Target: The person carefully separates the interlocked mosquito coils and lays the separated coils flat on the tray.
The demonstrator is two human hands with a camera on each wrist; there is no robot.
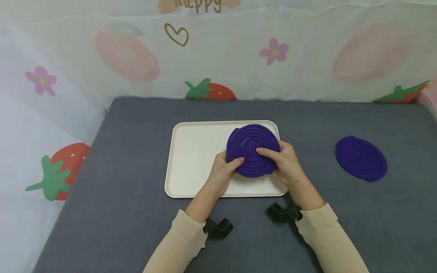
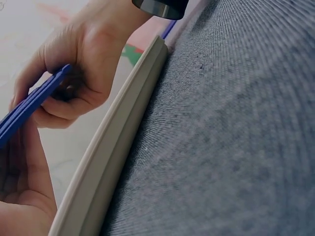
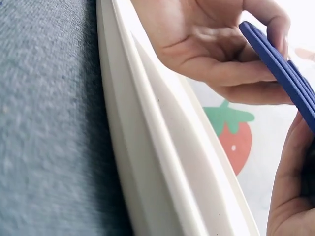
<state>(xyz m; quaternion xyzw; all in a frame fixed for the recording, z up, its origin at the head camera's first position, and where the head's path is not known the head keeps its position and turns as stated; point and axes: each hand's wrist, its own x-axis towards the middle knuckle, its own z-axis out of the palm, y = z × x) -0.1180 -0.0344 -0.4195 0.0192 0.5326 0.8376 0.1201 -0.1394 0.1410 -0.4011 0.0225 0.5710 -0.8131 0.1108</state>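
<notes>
Both hands hold a round purple spiral mat [image 1: 252, 138] above the right part of a cream tray [image 1: 194, 155]. My left hand [image 1: 222, 169] pinches its lower left edge, thumb on top and fingers underneath. On the lower right side, my right hand [image 1: 289, 163] grips it, its thumb lying near the centre of the coil. Edge-on in the left wrist view, the mat [image 2: 34, 105] looks thin and tilted, raised over the tray's rim [image 2: 118, 128]. The right wrist view has the mat's edge [image 3: 283, 73] between the fingers of both hands.
A second purple spiral mat [image 1: 361, 158] lies flat on the grey tablecloth [image 1: 112, 182], right of the tray. Behind the table hangs a white curtain [image 1: 239, 49] printed with fruit and flowers. Black wrist devices [image 1: 218, 228] sit at both cuffs.
</notes>
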